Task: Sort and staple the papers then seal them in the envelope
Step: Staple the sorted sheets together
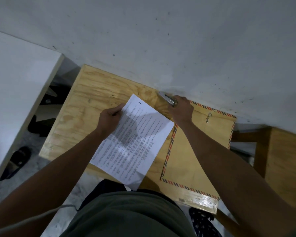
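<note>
A stack of printed white papers (135,141) lies slanted on the plywood table (85,106), its near corner hanging over the front edge. My left hand (109,117) pinches the stack's upper left edge. To its right lies a brown envelope (191,151) with a red and blue striped border and a string clasp. My right hand (181,109) rests over the envelope's far left corner and is closed around a metal stapler (167,99), which points toward the wall beyond the papers' top corner.
A grey wall (178,40) runs right behind the table. A white panel (15,82) stands to the left, with dark shoes (17,161) on the floor beside it. A second wooden piece (284,159) stands to the right.
</note>
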